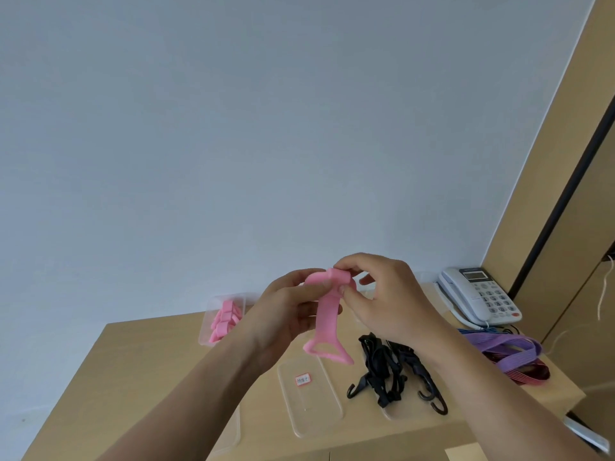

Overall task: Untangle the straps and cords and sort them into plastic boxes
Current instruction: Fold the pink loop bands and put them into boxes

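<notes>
Partway. Pink straps already boxed. Left hand and right hand both pinch another pink strap. Black hook cords and purple bands lie unsorted on the counter.

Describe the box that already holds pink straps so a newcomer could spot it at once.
Find the wooden table and look along its far edge, by the wall. A clear plastic box stands there, left of the left hand. Unlike the clear container with the red-edged label nearer the front, it holds folded pink straps.
</notes>
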Available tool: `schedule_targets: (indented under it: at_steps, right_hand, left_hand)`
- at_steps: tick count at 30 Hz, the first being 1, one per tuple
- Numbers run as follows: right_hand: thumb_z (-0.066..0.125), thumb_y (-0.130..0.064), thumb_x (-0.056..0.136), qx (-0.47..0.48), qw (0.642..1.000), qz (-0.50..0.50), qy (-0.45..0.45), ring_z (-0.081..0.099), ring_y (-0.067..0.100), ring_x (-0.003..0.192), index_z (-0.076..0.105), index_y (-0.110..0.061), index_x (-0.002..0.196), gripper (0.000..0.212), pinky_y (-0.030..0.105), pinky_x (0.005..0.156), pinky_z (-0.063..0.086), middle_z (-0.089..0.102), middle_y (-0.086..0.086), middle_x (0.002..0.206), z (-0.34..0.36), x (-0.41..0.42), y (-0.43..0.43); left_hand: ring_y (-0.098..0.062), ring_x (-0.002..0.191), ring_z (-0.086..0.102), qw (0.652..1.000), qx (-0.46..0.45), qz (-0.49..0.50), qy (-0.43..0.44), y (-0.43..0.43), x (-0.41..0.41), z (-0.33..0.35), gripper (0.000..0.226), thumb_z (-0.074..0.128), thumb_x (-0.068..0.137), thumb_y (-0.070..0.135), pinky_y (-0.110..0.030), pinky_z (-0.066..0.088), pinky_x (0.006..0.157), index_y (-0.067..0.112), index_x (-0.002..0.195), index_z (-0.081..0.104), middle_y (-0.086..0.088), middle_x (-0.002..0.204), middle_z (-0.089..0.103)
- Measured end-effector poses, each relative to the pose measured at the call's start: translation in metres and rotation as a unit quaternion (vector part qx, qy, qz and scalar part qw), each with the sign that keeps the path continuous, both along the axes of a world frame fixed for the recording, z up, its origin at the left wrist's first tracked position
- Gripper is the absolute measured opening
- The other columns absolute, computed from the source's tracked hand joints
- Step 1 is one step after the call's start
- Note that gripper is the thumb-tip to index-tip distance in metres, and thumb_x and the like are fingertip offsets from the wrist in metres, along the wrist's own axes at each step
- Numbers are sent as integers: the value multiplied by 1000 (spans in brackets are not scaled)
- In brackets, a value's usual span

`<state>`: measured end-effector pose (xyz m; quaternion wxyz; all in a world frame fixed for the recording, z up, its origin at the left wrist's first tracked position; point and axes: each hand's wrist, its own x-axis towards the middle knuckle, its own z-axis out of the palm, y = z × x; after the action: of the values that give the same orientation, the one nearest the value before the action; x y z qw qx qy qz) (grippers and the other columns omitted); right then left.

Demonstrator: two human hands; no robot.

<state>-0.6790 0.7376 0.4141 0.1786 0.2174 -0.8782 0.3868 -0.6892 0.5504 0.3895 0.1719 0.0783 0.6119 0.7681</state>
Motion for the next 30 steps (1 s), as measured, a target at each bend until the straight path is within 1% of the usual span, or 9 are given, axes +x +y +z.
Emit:
schedule_targets:
  at_steps: [2,3,6,11,17,21,25,28,30]
  right_hand:
    - [70,-6,85,-23,999,-30,25,63,6,95,73,-20,101,22,25,84,49,72,-16,96,0,-2,3]
    - [71,-6,84,-28,998,-42,35,63,7,95,73,-19,102,22,27,85,49,72,-15,97,-1,-3,5]
    - [72,-9,85,-12,998,-52,42,62,11,95,73,-18,102,20,35,86,51,71,-12,99,-7,-5,6]
    - [71,-8,85,-9,996,-70,58,61,18,95,73,-18,101,19,41,84,51,71,-10,98,-17,-10,12]
    - [80,-3,78,26,990,-66,124,60,19,85,76,-17,95,22,37,74,53,70,-9,90,-30,-10,11]
    - [81,1,74,23,986,-47,156,61,19,90,77,-16,97,29,31,80,52,70,-7,94,-38,-10,9]
    - [78,-1,78,20,987,-27,158,60,18,97,79,-15,97,24,24,87,48,69,-6,99,-40,-2,3]
    - [76,-1,78,-5,989,-12,150,60,18,94,79,-15,87,16,27,84,49,70,-6,91,-37,1,2]
    - [74,-5,79,-25,990,-10,140,61,18,91,78,-15,87,14,27,83,48,70,-6,84,-32,1,3]
  left_hand:
    - [-28,105,71,998,46,-1,-32,3,1,-5,44,73,87,29,-36,58,88,5,123,72,-20,119,74]
    - [-27,106,72,997,55,-1,-45,5,2,-8,39,72,89,27,-35,59,89,4,120,73,-20,118,75]
    - [-27,107,72,998,38,-3,-59,12,3,-18,25,66,96,21,-39,57,95,8,114,78,-16,116,76]
    - [-23,92,70,993,33,26,-109,21,7,-27,28,64,96,15,-37,52,80,2,119,73,-19,115,76]
    - [-22,92,66,996,23,45,-75,21,7,-27,26,65,96,15,-35,54,80,2,116,75,-18,115,75]
    - [-21,93,66,997,11,52,-56,19,7,-27,32,66,98,30,-34,55,81,5,117,75,-17,112,74]
    - [-22,94,68,996,13,67,-54,13,5,-28,39,72,92,38,-36,55,82,6,114,77,-16,110,76]
    - [-23,94,67,996,7,65,-55,10,5,-31,40,76,87,37,-39,53,85,5,109,77,-14,105,76]
    - [-23,96,65,996,7,62,-56,6,5,-33,29,74,91,29,-39,53,84,6,107,78,-14,106,76]
